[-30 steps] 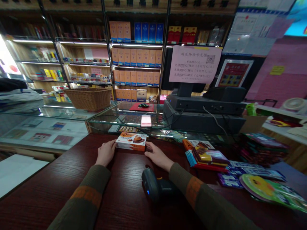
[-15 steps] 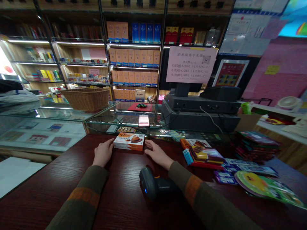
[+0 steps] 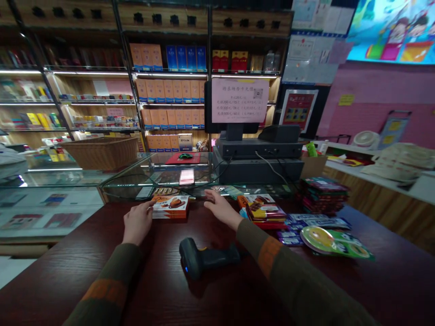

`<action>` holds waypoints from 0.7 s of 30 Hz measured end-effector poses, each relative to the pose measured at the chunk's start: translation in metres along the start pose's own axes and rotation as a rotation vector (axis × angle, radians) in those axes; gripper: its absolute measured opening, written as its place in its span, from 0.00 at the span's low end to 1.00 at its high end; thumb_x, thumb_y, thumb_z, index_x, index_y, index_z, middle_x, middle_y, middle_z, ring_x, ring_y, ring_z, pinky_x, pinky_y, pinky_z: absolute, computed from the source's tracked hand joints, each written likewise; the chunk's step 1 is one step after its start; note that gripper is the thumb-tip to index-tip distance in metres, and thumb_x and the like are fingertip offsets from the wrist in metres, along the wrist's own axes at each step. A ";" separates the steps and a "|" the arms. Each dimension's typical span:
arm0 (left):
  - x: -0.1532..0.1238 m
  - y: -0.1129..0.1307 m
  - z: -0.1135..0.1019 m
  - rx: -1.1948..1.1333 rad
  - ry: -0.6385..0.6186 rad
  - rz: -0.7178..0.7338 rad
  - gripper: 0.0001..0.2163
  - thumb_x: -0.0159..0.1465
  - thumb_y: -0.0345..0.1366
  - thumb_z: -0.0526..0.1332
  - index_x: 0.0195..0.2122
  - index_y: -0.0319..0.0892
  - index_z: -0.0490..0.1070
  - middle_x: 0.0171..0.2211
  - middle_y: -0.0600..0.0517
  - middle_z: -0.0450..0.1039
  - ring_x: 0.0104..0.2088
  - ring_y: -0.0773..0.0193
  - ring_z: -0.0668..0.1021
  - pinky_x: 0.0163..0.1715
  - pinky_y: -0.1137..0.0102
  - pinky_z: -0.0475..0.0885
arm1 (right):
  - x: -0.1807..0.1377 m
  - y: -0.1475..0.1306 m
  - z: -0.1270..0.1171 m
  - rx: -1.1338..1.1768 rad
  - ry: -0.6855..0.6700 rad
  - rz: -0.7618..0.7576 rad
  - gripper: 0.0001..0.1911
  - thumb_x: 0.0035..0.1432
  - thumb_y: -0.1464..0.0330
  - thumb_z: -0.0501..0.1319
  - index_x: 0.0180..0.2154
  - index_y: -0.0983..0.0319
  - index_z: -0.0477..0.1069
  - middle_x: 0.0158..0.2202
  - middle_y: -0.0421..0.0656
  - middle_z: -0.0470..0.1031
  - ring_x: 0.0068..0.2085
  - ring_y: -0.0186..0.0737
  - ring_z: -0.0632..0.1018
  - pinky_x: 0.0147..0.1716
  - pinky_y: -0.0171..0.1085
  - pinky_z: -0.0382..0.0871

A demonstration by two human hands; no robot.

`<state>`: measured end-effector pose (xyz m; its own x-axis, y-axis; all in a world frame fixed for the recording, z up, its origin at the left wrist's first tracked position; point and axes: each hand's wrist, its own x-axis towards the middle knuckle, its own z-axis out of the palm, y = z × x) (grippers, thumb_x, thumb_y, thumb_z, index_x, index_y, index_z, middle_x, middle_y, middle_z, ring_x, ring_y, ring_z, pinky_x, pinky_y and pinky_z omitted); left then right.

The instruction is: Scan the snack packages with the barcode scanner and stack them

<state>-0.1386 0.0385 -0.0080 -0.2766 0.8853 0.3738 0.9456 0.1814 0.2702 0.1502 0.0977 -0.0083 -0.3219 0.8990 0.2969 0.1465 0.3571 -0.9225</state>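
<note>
A white and orange chocolate box (image 3: 171,209) lies flat on the dark wooden counter. My left hand (image 3: 137,222) rests at its left end, the fingertips touching or very near the top edge, with no grip around it. To the right of the box, apart from it, my right hand (image 3: 222,209) is held just over the counter. Its fingers are stretched out and nothing is in them. Between my forearms lies a black barcode scanner (image 3: 200,259) with a small blue light. A pile of chocolate bars and boxes (image 3: 263,210) sits just beyond my right hand.
On the right are blue-purple packets (image 3: 316,221), a green blister pack (image 3: 335,242) and a dark stack of packets (image 3: 322,194). Behind the counter stand a glass case (image 3: 163,170), a wicker basket (image 3: 103,151) and a till monitor with a pink notice (image 3: 239,100).
My right hand has moved off the box's right end, to the right. My left hand stays at the left end. The view has turned right, showing more of the screen and the right-hand counter.
</note>
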 end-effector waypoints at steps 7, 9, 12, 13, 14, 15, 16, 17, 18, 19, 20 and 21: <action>0.003 0.028 -0.010 0.065 -0.035 0.114 0.20 0.70 0.37 0.47 0.57 0.48 0.73 0.54 0.43 0.77 0.56 0.47 0.74 0.54 0.53 0.67 | -0.007 -0.021 -0.044 -0.033 0.086 -0.045 0.27 0.55 0.74 0.61 0.58 0.61 0.68 0.61 0.50 0.72 0.62 0.43 0.72 0.65 0.46 0.62; 0.004 0.041 -0.014 0.063 -0.051 0.146 0.20 0.70 0.36 0.47 0.57 0.49 0.73 0.54 0.45 0.76 0.57 0.49 0.74 0.54 0.53 0.67 | -0.010 -0.025 -0.059 -0.031 0.111 -0.054 0.26 0.56 0.73 0.62 0.57 0.60 0.69 0.60 0.49 0.73 0.61 0.43 0.73 0.64 0.46 0.63; 0.005 0.065 -0.022 0.067 -0.082 0.195 0.20 0.70 0.37 0.48 0.56 0.50 0.74 0.55 0.46 0.76 0.57 0.50 0.74 0.55 0.54 0.66 | -0.015 -0.030 -0.083 -0.054 0.162 -0.049 0.25 0.56 0.71 0.63 0.57 0.61 0.70 0.62 0.51 0.72 0.62 0.44 0.73 0.64 0.47 0.63; 0.005 0.074 -0.024 0.065 -0.094 0.225 0.19 0.70 0.37 0.48 0.56 0.50 0.74 0.55 0.47 0.77 0.57 0.50 0.74 0.55 0.55 0.66 | -0.017 -0.032 -0.092 -0.062 0.177 -0.042 0.25 0.56 0.71 0.64 0.57 0.61 0.70 0.61 0.51 0.72 0.62 0.45 0.73 0.64 0.48 0.62; 0.005 0.083 -0.027 0.074 -0.101 0.240 0.19 0.70 0.37 0.48 0.56 0.51 0.74 0.55 0.48 0.77 0.57 0.50 0.74 0.55 0.55 0.66 | -0.020 -0.033 -0.100 -0.066 0.185 -0.035 0.26 0.56 0.72 0.64 0.57 0.62 0.69 0.61 0.52 0.72 0.62 0.45 0.72 0.65 0.48 0.62; 0.005 0.092 -0.029 0.081 -0.106 0.250 0.19 0.69 0.36 0.49 0.56 0.50 0.74 0.55 0.48 0.77 0.57 0.50 0.75 0.55 0.55 0.66 | -0.022 -0.035 -0.109 -0.068 0.192 -0.024 0.27 0.55 0.72 0.64 0.58 0.63 0.69 0.61 0.53 0.71 0.62 0.45 0.72 0.65 0.48 0.62; 0.006 0.101 -0.031 0.085 -0.110 0.280 0.19 0.69 0.36 0.50 0.56 0.50 0.74 0.55 0.48 0.77 0.57 0.50 0.75 0.56 0.55 0.66 | -0.025 -0.035 -0.118 -0.071 0.204 -0.017 0.27 0.56 0.73 0.63 0.58 0.63 0.68 0.62 0.54 0.71 0.63 0.45 0.72 0.64 0.48 0.62; 0.006 0.110 -0.033 0.087 -0.122 0.306 0.19 0.69 0.36 0.50 0.56 0.50 0.74 0.54 0.47 0.77 0.57 0.50 0.75 0.56 0.56 0.66 | -0.028 -0.035 -0.126 -0.071 0.221 -0.012 0.27 0.56 0.73 0.62 0.58 0.64 0.68 0.62 0.55 0.70 0.63 0.44 0.72 0.64 0.47 0.62; 0.006 0.119 -0.034 0.086 -0.131 0.325 0.19 0.69 0.36 0.50 0.56 0.50 0.74 0.53 0.47 0.78 0.56 0.50 0.75 0.56 0.56 0.66 | -0.031 -0.034 -0.135 -0.072 0.238 -0.006 0.27 0.57 0.73 0.61 0.59 0.65 0.67 0.62 0.55 0.70 0.63 0.44 0.72 0.64 0.47 0.62; 0.007 0.128 -0.034 0.086 -0.136 0.345 0.18 0.69 0.37 0.50 0.55 0.50 0.75 0.53 0.46 0.78 0.56 0.50 0.76 0.56 0.56 0.66 | -0.034 -0.033 -0.143 -0.075 0.253 0.003 0.26 0.57 0.74 0.60 0.59 0.65 0.67 0.63 0.56 0.70 0.63 0.43 0.72 0.64 0.47 0.62; 0.007 0.137 -0.033 0.081 -0.139 0.374 0.18 0.70 0.37 0.50 0.55 0.50 0.75 0.53 0.47 0.78 0.56 0.50 0.76 0.56 0.55 0.66 | -0.036 -0.031 -0.151 -0.079 0.268 0.016 0.26 0.58 0.74 0.60 0.59 0.66 0.67 0.63 0.56 0.69 0.63 0.43 0.72 0.65 0.47 0.62; 0.008 0.146 -0.032 0.077 -0.143 0.400 0.18 0.70 0.37 0.50 0.55 0.50 0.75 0.54 0.47 0.78 0.56 0.50 0.76 0.56 0.55 0.66 | -0.039 -0.028 -0.159 -0.083 0.283 0.031 0.26 0.58 0.74 0.60 0.59 0.66 0.67 0.63 0.56 0.69 0.63 0.43 0.72 0.65 0.46 0.62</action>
<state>-0.0079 0.0582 0.0633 0.1361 0.9419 0.3071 0.9850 -0.1619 0.0600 0.3073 0.0930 0.0457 -0.0437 0.9405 0.3369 0.2320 0.3376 -0.9123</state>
